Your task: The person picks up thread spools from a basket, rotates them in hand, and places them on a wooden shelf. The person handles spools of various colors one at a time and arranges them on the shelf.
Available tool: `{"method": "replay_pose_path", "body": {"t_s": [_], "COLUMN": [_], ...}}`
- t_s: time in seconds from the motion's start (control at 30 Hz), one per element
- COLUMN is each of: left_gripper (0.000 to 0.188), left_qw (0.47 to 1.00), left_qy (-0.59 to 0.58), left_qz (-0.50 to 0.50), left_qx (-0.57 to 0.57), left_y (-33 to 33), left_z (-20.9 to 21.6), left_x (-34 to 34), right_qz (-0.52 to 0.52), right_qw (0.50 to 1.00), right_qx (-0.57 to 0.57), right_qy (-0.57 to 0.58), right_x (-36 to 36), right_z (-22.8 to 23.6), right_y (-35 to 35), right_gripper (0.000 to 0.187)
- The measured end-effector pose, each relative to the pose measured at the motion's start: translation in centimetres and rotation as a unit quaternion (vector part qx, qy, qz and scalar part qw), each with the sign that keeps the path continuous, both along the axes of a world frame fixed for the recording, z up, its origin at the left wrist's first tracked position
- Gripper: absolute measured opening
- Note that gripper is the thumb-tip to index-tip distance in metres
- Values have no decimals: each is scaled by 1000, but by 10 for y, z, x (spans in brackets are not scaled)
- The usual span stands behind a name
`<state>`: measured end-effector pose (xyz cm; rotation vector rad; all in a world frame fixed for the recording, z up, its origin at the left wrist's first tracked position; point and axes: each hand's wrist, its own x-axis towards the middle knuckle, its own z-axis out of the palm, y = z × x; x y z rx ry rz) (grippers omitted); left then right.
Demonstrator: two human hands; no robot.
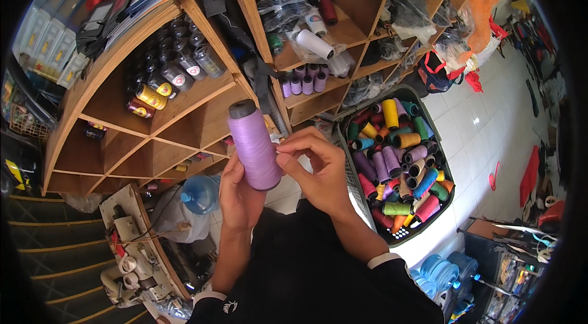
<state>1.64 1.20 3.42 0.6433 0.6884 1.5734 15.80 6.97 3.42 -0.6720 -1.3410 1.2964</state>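
A large cone of purple thread (251, 146) stands nearly upright, slightly tilted, in front of me, its dark core showing at the top. My left hand (239, 198) is wrapped round its lower part from the left and below. Against the cone's right side, my right hand (315, 168) has thumb and forefinger pinched together. What lies in that pinch is too small to make out; it may be a thread end. To the right, a dark basket (450, 186) is heaped with thread cones of many colours, several of them purple (380, 166).
A wooden shelf (361, 73) ahead holds several purple cones (307, 84), white spools and plastic bags. Dark thread cones (174, 67) fill a compartment of the left shelf (116, 116). A sewing machine (131, 256) stands at lower left, water jugs (444, 275) at lower right. White tiles (462, 122) cover the floor.
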Motion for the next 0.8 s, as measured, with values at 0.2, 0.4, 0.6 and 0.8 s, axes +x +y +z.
{"method": "replay_pose_path", "body": {"t_s": [0.2, 0.4, 0.6, 0.8], "left_gripper": [56, 57, 54, 63], "left_qw": [996, 994, 994, 985], "left_qy": [55, 87, 78, 125], "left_qz": [66, 73, 77, 113], "left_qx": [-5, 3, -17, -43], "left_y": [-2, -5, -11, -21], "left_z": [2, 1, 11, 0], "left_x": [3, -7, -12, -25], "right_qz": [-63, -26, 25, 71], "right_qw": [988, 984, 988, 997], "right_qx": [96, 113, 83, -7], "right_qy": [-107, -134, -124, -36], "right_x": [-6, -7, -16, -49], "right_z": [14, 17, 7, 1], "right_y": [-10, -7, -4, -12], "right_gripper": [20, 8, 22, 38]}}
